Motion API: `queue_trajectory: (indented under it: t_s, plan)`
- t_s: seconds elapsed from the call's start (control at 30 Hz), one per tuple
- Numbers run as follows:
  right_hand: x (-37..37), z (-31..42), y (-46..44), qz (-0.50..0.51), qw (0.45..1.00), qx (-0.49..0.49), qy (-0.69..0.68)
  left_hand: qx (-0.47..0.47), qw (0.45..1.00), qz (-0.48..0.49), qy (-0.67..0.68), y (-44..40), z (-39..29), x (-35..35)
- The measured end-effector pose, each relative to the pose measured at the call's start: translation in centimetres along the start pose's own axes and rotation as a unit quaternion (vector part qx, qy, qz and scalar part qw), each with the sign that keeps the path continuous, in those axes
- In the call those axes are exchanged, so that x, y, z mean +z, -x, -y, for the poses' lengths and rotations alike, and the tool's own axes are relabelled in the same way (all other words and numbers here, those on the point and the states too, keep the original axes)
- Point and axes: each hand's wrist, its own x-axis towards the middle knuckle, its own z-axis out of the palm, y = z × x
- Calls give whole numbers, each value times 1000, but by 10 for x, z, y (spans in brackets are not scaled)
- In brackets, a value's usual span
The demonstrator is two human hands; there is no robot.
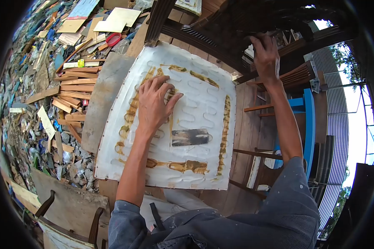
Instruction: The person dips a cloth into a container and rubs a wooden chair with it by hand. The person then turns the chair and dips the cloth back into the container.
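Note:
A white chair seat (195, 155) lies below me, with wavy spring shapes showing through its cover. Brown glue-like streaks (223, 137) run along its sides and across it. My left hand (156, 99) rests on the upper left of the seat, fingers bent and thumb apart, with nothing visible held. A dark, stained rectangular piece (190, 137) lies flat near the seat's middle. My right hand (265, 58) is up at the dark wooden chair back (220, 39), its fingers curled against it; the fingertips are partly lost in shadow.
Wood scraps (77, 89), rubble and a red ring-shaped item (113, 39) cover the ground at left. A grey board (106, 99) lies beside the seat. Plank flooring (247, 120), a blue piece of furniture (308, 124) and other chairs are at right. Another chair part (66, 228) stands lower left.

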Motion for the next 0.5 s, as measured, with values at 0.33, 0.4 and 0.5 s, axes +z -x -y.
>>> queue_trajectory:
  t_s: [0.33, 0.4, 0.5]
  plan:
    - [33, 25, 19, -26, 997, 54, -38, -2, 1000, 2, 9, 0, -2, -3]
    - [38, 32, 31, -19, 996, 73, -53, -1, 1000, -5, 10, -2, 0, -3]
    - [16, 37, 22, -18, 993, 92, -71, -7, 1000, 0, 15, 1, -1, -3]
